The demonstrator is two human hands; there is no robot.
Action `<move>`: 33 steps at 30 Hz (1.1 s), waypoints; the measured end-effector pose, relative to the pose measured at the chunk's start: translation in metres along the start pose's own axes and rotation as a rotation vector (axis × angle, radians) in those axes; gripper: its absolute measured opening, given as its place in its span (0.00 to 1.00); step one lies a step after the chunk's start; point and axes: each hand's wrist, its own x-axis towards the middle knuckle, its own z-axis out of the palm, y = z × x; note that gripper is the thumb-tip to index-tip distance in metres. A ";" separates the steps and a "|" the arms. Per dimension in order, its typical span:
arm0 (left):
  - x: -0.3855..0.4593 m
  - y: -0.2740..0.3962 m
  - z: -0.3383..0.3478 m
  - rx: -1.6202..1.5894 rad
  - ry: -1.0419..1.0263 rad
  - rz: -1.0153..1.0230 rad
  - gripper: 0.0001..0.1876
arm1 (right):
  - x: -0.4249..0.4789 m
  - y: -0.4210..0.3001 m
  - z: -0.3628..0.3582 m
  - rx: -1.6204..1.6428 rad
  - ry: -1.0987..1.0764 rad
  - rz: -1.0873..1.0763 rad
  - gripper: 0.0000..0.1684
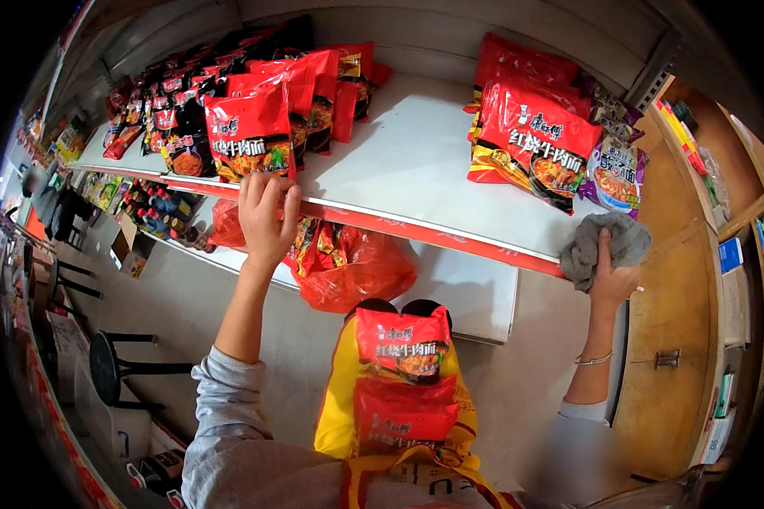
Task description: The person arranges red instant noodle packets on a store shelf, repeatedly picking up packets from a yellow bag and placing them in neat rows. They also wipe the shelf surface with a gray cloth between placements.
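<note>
My left hand (268,213) is curled over the front edge of a white shelf (388,153), against the bottom of a red instant noodle packet (249,137). A crumpled grey cloth (605,245) is in my right hand (613,277), pressed to the right end of that edge. Just behind the cloth stand purple noodle packets (614,175) and a stack of red noodle packets (535,140). On my lap, over a yellow apron (337,394), lie several more red noodle packets (402,347).
A red plastic bag (363,270) of packets sits on the lower shelf (477,299), near dark bottles (165,213). At right stands a wooden cabinet (665,356). Black stools (105,369) and a seated person (57,200) are at left.
</note>
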 end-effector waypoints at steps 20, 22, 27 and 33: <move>-0.007 -0.002 0.035 0.182 0.144 -0.092 0.11 | -0.006 0.008 0.001 0.005 -0.063 0.144 0.25; -0.003 0.007 0.032 0.166 0.135 -0.132 0.08 | -0.003 0.007 0.002 0.042 -0.057 0.144 0.24; 0.034 0.043 0.029 -0.057 0.043 0.027 0.04 | 0.000 -0.004 0.001 0.112 0.018 0.044 0.22; 0.093 0.037 0.114 -0.551 -0.434 -0.300 0.22 | 0.001 -0.007 -0.001 0.077 0.014 0.000 0.19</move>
